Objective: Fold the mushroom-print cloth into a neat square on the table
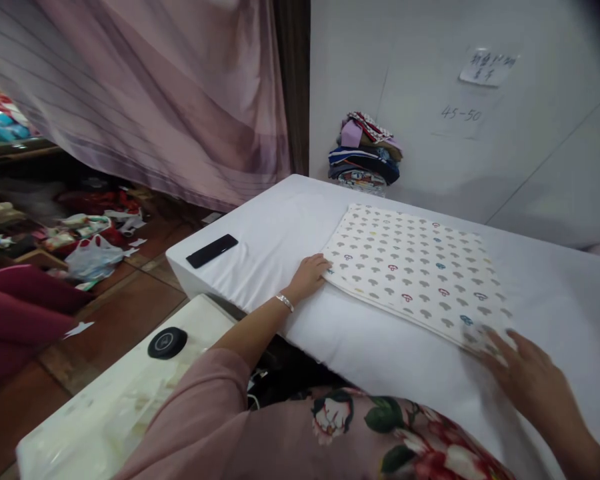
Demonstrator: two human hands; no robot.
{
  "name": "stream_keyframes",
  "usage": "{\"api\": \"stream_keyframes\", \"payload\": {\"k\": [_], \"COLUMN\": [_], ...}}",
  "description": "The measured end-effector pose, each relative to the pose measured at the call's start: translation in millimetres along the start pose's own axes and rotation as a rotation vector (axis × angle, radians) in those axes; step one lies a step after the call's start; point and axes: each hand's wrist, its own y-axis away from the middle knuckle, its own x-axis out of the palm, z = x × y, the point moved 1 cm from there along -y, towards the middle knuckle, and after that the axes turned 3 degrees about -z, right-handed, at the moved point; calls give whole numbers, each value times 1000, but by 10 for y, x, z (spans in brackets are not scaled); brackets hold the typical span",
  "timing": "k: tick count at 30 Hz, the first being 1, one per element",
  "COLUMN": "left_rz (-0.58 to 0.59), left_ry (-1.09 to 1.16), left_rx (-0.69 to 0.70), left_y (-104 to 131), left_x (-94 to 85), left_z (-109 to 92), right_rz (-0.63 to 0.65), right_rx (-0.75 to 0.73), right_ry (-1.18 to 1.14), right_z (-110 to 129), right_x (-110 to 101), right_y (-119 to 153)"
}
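Near the table's (280, 220) front edge, we seemingly straighten the cloth (414, 267), right hand (525, 365) spread, left hand (309, 275) unclear, needing level corners next.

The patterned sheet (415, 267) is matt cloth, the tablecloth (280, 220) mostly smooth fabric, the bracelet (285, 303) shiny metal.

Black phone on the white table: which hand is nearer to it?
Left. The left hand is at the patterned cloth's left corner, a short way right of the phone; the right hand is at the opposite near corner, much farther off.
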Motion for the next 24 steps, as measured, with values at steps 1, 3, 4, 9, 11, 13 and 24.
{"api": "stream_keyframes", "payload": {"k": [1,3,4,9,11,13,24], "left_rz": [1,6,11,98,147,191,215], "left_ry": [-10,-17,-16,11,41,82,260], "left_rx": [2,11,16,33,28,-1,-116], "left_y": [-3,-25,-41,-112,-127,-134,-255], "left_x": [5,16,20,-28,-71,-102,-49], "left_z": [-45,-117,-139,-102,-47,2,108], "right_rz": [15,111,144,241,288,317,320], "right_rx": [-145,-395,-480,-742,-779,-789,-686], "right_ry": [73,177,202,211,209,219,231], "right_z": [74,256,361,962,1158,1290,1509], "right_x": [121,406,553,1163,1321,1433,1705], "right_y": [-9,-44,-68,-203,-248,-285,-429]}}
